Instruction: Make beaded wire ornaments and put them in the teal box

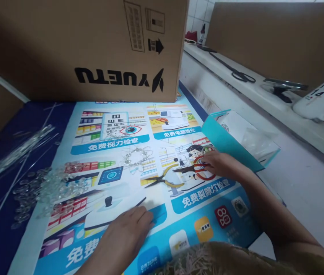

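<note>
Right hand (215, 162) reaches the red-handled tool (192, 168) near the worktop's (158, 196) right edge, grip unclear! Left hand (130, 231) rests toward the front edge, fingers curled, closure hidden; yellow-handled pliers (165, 179) lie between, beads (52, 187) leftward.

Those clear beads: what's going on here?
A person works with bare hands over a printed sheet. The right hand is at the handles of a red-handled tool; whether it grips it is unclear. The left hand rests on the sheet, holding nothing visible. Yellow-handled pliers lie between the hands, a beaded ring lies farther back, and loose clear beads sit heaped to the left.
</note>
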{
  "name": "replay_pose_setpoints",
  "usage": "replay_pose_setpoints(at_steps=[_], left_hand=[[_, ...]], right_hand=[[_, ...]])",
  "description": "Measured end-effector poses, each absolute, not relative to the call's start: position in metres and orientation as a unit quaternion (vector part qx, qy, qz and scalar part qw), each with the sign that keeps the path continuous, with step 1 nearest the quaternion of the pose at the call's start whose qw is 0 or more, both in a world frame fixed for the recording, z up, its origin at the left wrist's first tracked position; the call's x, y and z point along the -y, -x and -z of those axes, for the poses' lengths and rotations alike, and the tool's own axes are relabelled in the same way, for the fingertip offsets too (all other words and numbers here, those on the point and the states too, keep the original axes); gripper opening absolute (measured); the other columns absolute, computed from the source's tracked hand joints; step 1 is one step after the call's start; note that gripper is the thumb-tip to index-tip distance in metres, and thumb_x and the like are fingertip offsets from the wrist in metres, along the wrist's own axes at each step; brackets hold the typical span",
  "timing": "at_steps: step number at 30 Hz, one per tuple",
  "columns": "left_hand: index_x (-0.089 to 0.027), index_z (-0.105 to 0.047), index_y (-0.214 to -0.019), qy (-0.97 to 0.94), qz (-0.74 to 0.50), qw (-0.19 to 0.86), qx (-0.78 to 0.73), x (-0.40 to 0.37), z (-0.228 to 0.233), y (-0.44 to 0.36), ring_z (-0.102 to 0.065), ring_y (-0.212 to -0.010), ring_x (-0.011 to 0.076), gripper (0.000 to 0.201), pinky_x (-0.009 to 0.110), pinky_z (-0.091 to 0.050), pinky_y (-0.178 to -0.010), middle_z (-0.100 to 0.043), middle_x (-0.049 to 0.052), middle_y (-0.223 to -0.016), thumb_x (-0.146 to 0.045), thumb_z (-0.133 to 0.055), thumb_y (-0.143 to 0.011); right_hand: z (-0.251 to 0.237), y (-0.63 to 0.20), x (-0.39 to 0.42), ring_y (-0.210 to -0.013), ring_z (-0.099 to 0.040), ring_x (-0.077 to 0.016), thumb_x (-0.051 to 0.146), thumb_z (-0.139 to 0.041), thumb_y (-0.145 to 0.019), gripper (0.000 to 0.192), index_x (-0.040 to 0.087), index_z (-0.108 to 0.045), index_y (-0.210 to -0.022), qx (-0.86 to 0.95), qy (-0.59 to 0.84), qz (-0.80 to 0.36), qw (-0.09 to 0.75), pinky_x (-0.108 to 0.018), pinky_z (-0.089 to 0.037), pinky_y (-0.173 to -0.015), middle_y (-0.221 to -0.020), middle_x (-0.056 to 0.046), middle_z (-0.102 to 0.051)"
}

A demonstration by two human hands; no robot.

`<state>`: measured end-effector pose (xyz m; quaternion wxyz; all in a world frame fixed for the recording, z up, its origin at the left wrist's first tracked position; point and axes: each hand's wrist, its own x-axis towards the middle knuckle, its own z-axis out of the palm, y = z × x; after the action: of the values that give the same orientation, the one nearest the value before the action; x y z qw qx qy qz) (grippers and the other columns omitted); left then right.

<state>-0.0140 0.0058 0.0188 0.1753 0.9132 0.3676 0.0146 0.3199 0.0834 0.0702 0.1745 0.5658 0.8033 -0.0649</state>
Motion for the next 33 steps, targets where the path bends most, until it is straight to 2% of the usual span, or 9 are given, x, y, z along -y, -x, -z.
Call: replay_pose_setpoints(at_steps=[2,4,7,10,13,19,22,27,33], left_hand=[[-0.021,-0.056,-0.082,-0.912,-0.013,0.179,-0.367,-0.006,-0.019,0.014,-0.056,-0.076,0.0203,0.02,0.033,-0.045,-0.067,-0.057,0.003,-0.079,-0.021,-0.036,-0.087],[-0.021,-0.056,-0.081,-0.913,-0.017,0.178,-0.366,-0.005,-0.018,0.015,-0.056,-0.076,0.0198,0.021,0.032,-0.045,-0.067,-0.057,0.003,-0.08,-0.022,-0.036,-0.088],[-0.022,-0.055,-0.08,-0.915,-0.025,0.167,-0.365,-0.005,-0.017,0.015,-0.056,-0.074,0.019,0.022,0.03,-0.045,-0.064,-0.057,0.003,-0.078,-0.025,-0.035,-0.088],[-0.022,-0.055,-0.08,-0.917,-0.033,0.169,-0.36,-0.005,-0.017,0.016,-0.056,-0.072,0.0183,0.023,0.029,-0.044,-0.062,-0.057,0.002,-0.076,-0.027,-0.035,-0.088],[-0.022,-0.056,-0.08,-0.916,-0.046,0.177,-0.358,-0.007,-0.017,0.016,-0.056,-0.072,0.0176,0.022,0.028,-0.044,-0.063,-0.057,0.002,-0.076,-0.027,-0.036,-0.088],[-0.023,-0.056,-0.08,-0.917,-0.056,0.182,-0.351,-0.009,-0.014,0.017,-0.057,-0.07,0.0172,0.022,0.027,-0.044,-0.061,-0.058,0.001,-0.076,-0.029,-0.037,-0.088],[-0.022,-0.056,-0.079,-0.917,-0.067,0.18,-0.349,-0.008,-0.014,0.017,-0.057,-0.07,0.0164,0.022,0.026,-0.045,-0.061,-0.059,0.001,-0.075,-0.028,-0.037,-0.088],[-0.022,-0.056,-0.077,-0.92,-0.087,0.168,-0.343,-0.009,-0.014,0.016,-0.058,-0.067,0.0155,0.021,0.025,-0.046,-0.061,-0.059,0.001,-0.072,-0.027,-0.038,-0.087],[-0.023,-0.055,-0.078,-0.928,-0.097,0.147,-0.327,-0.012,-0.011,0.018,-0.059,-0.067,0.0149,0.017,0.022,-0.047,-0.059,-0.06,0.0,-0.074,-0.028,-0.04,-0.086]], right_hand=[[-0.058,-0.325,-0.066,-0.099,-0.049,-0.0211,0.032,-0.045,-0.084,0.028,0.02,-0.055,-0.107,-0.817,-0.568,0.038,0.094,-0.027,-0.036,-0.08,-0.111,-0.009,-0.055],[-0.048,-0.326,-0.058,-0.102,-0.047,-0.0221,0.028,-0.044,-0.083,0.028,0.019,-0.054,-0.108,-0.82,-0.569,0.015,0.058,-0.029,-0.035,-0.083,-0.11,-0.01,-0.054],[-0.043,-0.325,-0.06,-0.096,-0.049,-0.0227,0.026,-0.047,-0.08,0.019,0.019,-0.057,-0.095,-0.825,-0.561,0.008,0.069,-0.031,-0.035,-0.081,-0.099,-0.01,-0.058],[-0.051,-0.322,-0.067,-0.083,-0.052,-0.0215,0.028,-0.053,-0.074,0.012,0.019,-0.057,-0.081,-0.829,-0.55,0.027,0.1,-0.029,-0.036,-0.072,-0.086,-0.009,-0.06],[-0.065,-0.323,-0.07,-0.075,-0.053,-0.018,0.029,-0.054,-0.072,0.011,0.019,-0.056,-0.077,-0.828,-0.55,0.051,0.097,-0.026,-0.035,-0.065,-0.082,-0.007,-0.061],[-0.086,-0.337,-0.095,-0.067,-0.051,-0.0138,0.037,-0.045,-0.08,0.024,0.019,-0.055,-0.09,-0.768,-0.636,0.011,0.072,-0.023,-0.031,-0.057,-0.081,-0.003,-0.061],[-0.082,-0.334,-0.134,-0.073,-0.053,-0.0159,0.037,-0.044,-0.082,0.027,0.017,-0.055,-0.095,-0.754,-0.652,-0.006,0.074,-0.024,-0.032,-0.058,-0.088,-0.005,-0.062],[-0.064,-0.315,-0.215,-0.085,-0.055,-0.0197,0.035,-0.048,-0.083,0.028,0.013,-0.056,-0.098,-0.746,-0.658,-0.013,0.1,-0.026,-0.039,-0.067,-0.096,-0.01,-0.06],[-0.05,-0.313,-0.271,-0.093,-0.054,-0.0179,0.032,-0.049,-0.085,0.032,0.014,-0.05,-0.112,-0.745,-0.649,-0.003,0.151,-0.038,-0.047,-0.078,-0.11,-0.008,-0.053]])
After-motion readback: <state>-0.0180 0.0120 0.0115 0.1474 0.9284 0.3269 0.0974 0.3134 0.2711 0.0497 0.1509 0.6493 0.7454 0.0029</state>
